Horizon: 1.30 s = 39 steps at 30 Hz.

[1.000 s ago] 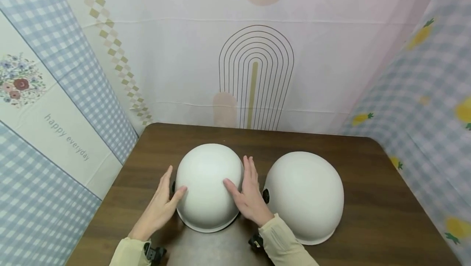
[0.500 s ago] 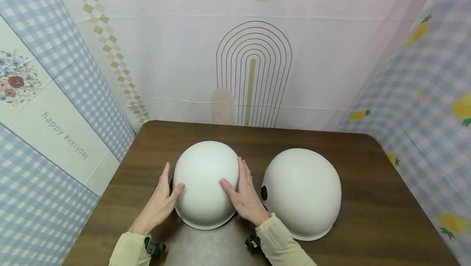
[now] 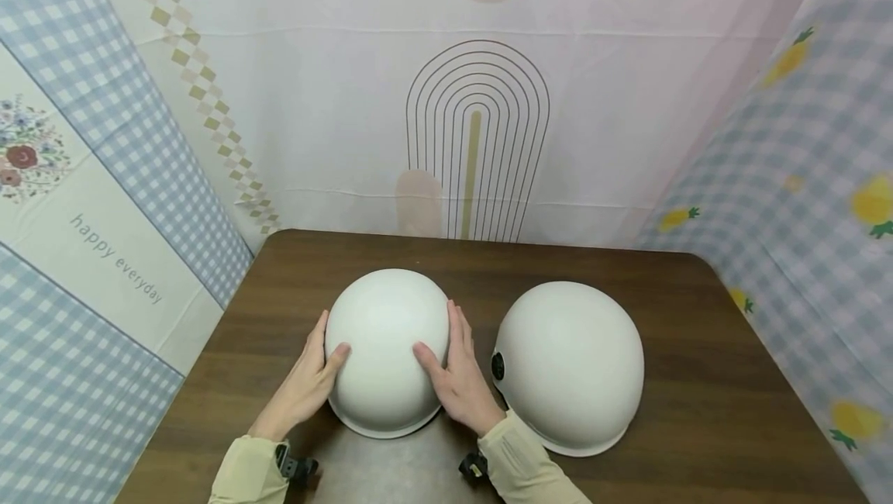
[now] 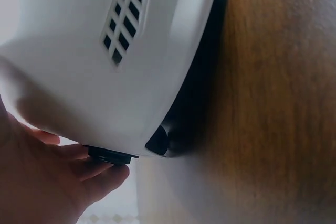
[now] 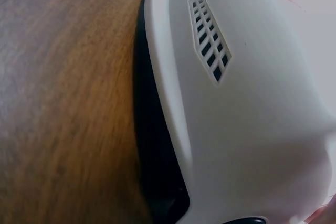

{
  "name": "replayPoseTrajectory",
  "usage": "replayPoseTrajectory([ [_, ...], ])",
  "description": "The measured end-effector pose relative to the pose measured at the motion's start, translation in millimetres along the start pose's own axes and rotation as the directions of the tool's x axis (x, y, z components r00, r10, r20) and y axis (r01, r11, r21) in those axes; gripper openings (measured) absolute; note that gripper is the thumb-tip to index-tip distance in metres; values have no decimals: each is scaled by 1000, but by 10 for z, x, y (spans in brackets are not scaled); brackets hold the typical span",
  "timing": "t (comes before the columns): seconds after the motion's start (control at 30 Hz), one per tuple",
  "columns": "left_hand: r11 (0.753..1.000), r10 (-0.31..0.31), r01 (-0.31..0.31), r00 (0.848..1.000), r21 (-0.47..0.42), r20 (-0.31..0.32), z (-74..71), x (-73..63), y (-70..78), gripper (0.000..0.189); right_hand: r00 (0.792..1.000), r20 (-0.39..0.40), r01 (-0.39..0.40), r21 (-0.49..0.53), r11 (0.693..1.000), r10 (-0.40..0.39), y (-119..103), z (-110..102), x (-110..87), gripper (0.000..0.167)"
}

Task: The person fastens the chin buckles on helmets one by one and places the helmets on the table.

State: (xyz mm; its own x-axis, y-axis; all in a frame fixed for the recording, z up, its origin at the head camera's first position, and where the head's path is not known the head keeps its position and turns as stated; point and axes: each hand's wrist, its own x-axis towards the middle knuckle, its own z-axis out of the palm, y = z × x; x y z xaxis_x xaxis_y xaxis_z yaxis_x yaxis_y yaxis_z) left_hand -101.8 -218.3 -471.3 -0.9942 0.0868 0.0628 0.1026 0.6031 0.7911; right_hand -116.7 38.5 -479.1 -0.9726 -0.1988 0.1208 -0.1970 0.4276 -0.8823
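Observation:
A white helmet [image 3: 387, 349] with a rounded shell stands dome-up on the table. My left hand [image 3: 301, 384] lies along its left side, thumb on the shell and fingers nearly straight. In the left wrist view, fingers of that hand touch a black round fitting [image 4: 109, 155] on the helmet's side. My right hand [image 3: 460, 384] rests against the right side, its thumb on the front of the dome and its fingers extended. Slatted vents [image 5: 210, 40] and a dark lower edge show in the right wrist view. The helmet's inside is hidden.
A second white helmet [image 3: 572, 368] with a black side fitting [image 3: 498, 367] stands close to the right of my right hand. Beneath both is a brown wooden table [image 3: 698, 380]. Patterned cloths [image 3: 335, 101] hang behind and at both sides.
Both hands have moved in closer to the left helmet's sides; the gap at the left fingers has narrowed. Both helmets stay on the table. The head view has shifted slightly.

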Motion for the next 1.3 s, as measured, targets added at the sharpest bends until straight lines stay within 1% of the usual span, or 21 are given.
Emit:
replayPoseTrajectory([
  [0.1, 1000, -3, 3, 1000, 15, 4, -13, 4, 25, 73, 1000, -7, 1, 4, 1000, -1, -6, 5, -1, 83],
  [0.33, 997, -72, 72, 997, 30, 24, -32, 19, 85, 79, 1000, -13, 4, 11, 1000, -4, -26, 25, -20, 83],
  [0.47, 996, -83, 82, 996, 41, 26, -34, 0, 113, 80, 1000, -8, 0, 15, 1000, 0, -24, 40, -48, 83],
  [0.53, 996, -76, 75, 997, 45, 20, -32, -9, 128, 80, 1000, -10, -4, 19, 1000, 4, -25, 46, -61, 83],
  [0.7, 997, -31, 32, 999, 63, -23, -52, -5, 193, 78, 1000, -21, -11, 49, 999, 12, -30, 55, -80, 82],
  [0.83, 996, -6, 10, 999, 87, -48, -75, 4, 243, 78, 999, -34, -10, 80, 997, 13, -32, 56, -86, 80],
  [1.13, 992, 15, -7, 998, 124, -63, -124, 11, 346, 81, 999, -44, 15, 135, 991, -9, -29, 50, -78, 76],
  [1.3, 986, 53, -39, 995, 165, -81, -154, 4, 405, 81, 998, -61, 34, 166, 986, -24, -21, 66, -76, 75],
])
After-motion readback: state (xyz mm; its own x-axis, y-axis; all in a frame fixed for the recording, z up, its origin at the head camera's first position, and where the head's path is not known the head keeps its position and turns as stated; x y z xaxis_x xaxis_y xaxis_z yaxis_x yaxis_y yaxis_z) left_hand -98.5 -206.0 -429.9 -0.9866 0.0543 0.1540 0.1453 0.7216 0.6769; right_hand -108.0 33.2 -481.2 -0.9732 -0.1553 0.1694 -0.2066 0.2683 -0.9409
